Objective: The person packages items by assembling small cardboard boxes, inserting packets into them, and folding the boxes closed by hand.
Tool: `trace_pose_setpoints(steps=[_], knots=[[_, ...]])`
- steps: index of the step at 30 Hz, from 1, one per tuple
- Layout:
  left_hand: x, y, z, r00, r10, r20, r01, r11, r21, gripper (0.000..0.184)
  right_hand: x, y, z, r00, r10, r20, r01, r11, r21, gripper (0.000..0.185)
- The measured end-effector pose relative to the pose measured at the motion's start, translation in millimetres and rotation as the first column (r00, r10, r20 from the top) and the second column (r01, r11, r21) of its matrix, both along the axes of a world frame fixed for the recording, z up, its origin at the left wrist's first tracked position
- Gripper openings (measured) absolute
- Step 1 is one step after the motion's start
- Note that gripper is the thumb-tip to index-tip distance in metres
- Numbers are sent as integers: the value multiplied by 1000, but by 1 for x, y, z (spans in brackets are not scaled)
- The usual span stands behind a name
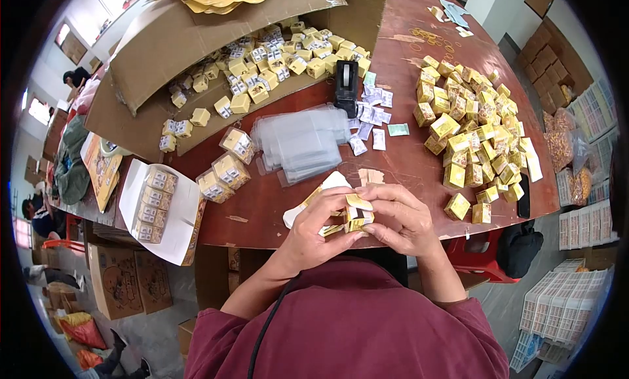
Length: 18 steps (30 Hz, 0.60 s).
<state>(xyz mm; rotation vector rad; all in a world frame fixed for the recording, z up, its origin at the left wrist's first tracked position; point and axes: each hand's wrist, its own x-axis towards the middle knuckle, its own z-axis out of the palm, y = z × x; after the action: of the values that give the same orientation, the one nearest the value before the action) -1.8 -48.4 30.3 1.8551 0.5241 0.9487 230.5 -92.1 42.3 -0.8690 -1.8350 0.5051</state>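
Observation:
Both my hands are at the table's near edge, closed around a small yellow paper box [358,216]. The fingers of my left hand [316,231] press on its left side. My right hand [401,223] grips its right side, thumb low and fingers at the top. A dark opening shows in the box's face; what lies inside I cannot make out. Partly under my left hand are white and yellow flat card pieces [335,181]. Beyond them lies a stack of clear plastic sleeves [298,143]. Small white and green sachets [379,138] are scattered behind the hands.
A heap of yellow boxes [475,130] covers the right side. An opened carton [216,117] at the back left holds many pale cubes. A black tape dispenser [346,84] stands mid-table. Wrapped cubes [226,169] and a white tray [134,212] with more cubes sit left.

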Motion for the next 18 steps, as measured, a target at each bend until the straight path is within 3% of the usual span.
trace_pose_setpoints(steps=[3, 4, 7, 10, 13, 16, 18], knots=[[10, -9, -11, 942, 3, 335, 90, 961, -262, 51, -3, 2, -10, 988, 48, -148, -45, 999, 18, 38], [9, -8, -11, 959, -15, 282, 85, 968, -237, 52, -4, 1, -12, 974, 70, -215, -68, 998, 17, 38], [2, -3, -11, 987, -36, 155, 61, 985, -160, 54, -2, -3, -6, 987, 14, -160, -25, 998, -66, 37], [1, 0, -12, 995, -20, 97, 28, 996, -82, 55, 4, -4, 1, 998, 54, -31, -55, 998, -28, 32], [1, 2, -3, 1000, -11, 24, 11, 1000, 2, 53, 6, -10, 9, 994, 40, -106, -58, 983, -176, 26], [1, 4, 2, 999, -13, -43, 15, 999, 49, 50, -2, -13, 4, 992, -64, -109, 40, 977, -209, 24], [1, 3, 7, 998, -19, -55, 21, 1000, 22, 50, -8, -15, 7, 992, -128, 5, 128, 980, -152, 22]])
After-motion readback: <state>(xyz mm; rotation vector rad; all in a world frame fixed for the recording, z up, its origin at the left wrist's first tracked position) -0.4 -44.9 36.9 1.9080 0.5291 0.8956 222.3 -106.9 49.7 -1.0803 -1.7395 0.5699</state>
